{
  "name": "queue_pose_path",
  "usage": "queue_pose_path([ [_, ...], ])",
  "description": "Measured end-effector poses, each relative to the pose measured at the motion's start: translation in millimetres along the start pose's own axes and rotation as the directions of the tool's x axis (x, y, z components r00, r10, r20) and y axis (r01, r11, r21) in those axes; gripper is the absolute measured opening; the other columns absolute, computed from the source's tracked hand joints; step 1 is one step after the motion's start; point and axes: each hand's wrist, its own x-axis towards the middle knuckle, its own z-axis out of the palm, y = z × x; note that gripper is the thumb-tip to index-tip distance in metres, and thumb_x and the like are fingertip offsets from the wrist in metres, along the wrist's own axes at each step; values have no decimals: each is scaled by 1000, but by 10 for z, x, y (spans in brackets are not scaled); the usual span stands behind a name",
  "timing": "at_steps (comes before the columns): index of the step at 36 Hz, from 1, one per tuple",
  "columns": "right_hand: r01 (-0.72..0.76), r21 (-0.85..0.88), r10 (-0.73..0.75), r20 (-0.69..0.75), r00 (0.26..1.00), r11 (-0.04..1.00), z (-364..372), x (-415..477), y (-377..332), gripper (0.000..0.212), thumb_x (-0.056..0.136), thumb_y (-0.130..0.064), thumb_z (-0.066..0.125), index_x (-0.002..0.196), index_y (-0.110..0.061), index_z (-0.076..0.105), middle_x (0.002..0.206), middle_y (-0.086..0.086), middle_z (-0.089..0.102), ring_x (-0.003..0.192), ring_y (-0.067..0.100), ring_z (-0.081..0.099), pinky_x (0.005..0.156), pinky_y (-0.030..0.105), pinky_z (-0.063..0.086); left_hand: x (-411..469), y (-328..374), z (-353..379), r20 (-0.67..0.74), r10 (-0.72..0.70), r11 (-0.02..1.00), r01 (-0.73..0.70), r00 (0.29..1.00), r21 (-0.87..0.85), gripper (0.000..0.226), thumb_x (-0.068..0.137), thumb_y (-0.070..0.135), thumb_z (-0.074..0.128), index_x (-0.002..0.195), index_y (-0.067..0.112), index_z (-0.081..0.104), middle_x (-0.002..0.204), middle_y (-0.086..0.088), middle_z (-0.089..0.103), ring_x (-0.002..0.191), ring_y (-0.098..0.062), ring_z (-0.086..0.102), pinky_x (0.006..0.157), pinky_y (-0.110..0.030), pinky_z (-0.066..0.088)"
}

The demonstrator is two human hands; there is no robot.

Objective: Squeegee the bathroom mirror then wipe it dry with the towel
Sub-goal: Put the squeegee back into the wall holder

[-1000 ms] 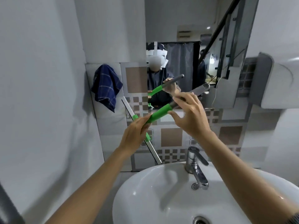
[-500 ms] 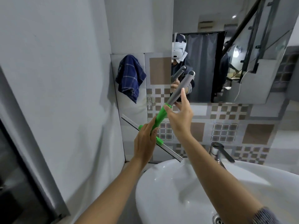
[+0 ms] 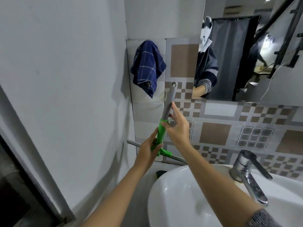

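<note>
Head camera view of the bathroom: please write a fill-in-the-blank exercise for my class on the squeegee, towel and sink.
1. The squeegee is held with its grey handle end pointing ____.
2. The checked towel hanging on the wall is dark ____.
3. The left hand grips the squeegee near its ____ head joint.
4. The tap stands on the rim of the white ____.

Missing words: up; blue; green; sink

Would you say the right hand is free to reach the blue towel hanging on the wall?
Probably not yet: the right hand is on the squeegee handle, though nothing blocks the towel.
</note>
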Motion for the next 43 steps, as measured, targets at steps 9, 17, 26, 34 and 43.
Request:
queue_pose_path([
  [9, -59, 7, 58, 97, 994, 998, 209, -46, 232, 66, 78, 3, 67, 137, -13, 41, 131, -2, 49, 117, 11, 51, 95, 34, 51, -97, -294, 174, -85, -50, 994, 41, 995, -100, 56, 80, 55, 53, 130, 57, 28, 84, 2, 61, 74, -10, 60, 68, -30, 54],
  [17, -115, 0, 115, 89, 989, 993, 280, -145, 396, 66, 79, 2, 68, 137, -14, 41, 135, 0, 50, 118, 12, 51, 98, 39, 49, -146, -470, 201, -58, -113, 992, 109, 992, -58, 53, 90, 32, 54, 131, 51, 26, 95, 7, 60, 85, -3, 59, 69, -16, 52],
  [26, -132, -100, 138, 54, 989, 986, 155, -245, 601, 65, 78, -1, 69, 137, -12, 42, 135, 4, 51, 120, 14, 51, 100, 23, 43, -164, -614, 388, 44, -159, 986, 161, 986, -38, 58, 88, 40, 54, 136, 47, 22, 95, 4, 60, 86, -8, 61, 72, -17, 53],
  [34, -131, -73, 137, 75, 988, 989, 119, -165, 658, 64, 78, 2, 67, 136, -11, 42, 134, 5, 50, 115, 7, 46, 85, -1, 37, -61, -633, 427, 57, -164, 984, 167, 985, -59, 61, 89, 33, 55, 139, 39, 21, 101, -3, 59, 86, -9, 61, 69, -15, 53],
  [43, -60, -126, 76, 129, 989, 990, 147, -159, 722, 65, 78, -2, 70, 136, -10, 42, 135, 6, 50, 121, 13, 48, 93, 6, 36, -120, -672, 485, -7, -141, 987, 140, 990, -81, 56, 84, 49, 51, 127, 61, 17, 97, 6, 61, 86, -5, 61, 71, -17, 53],
])
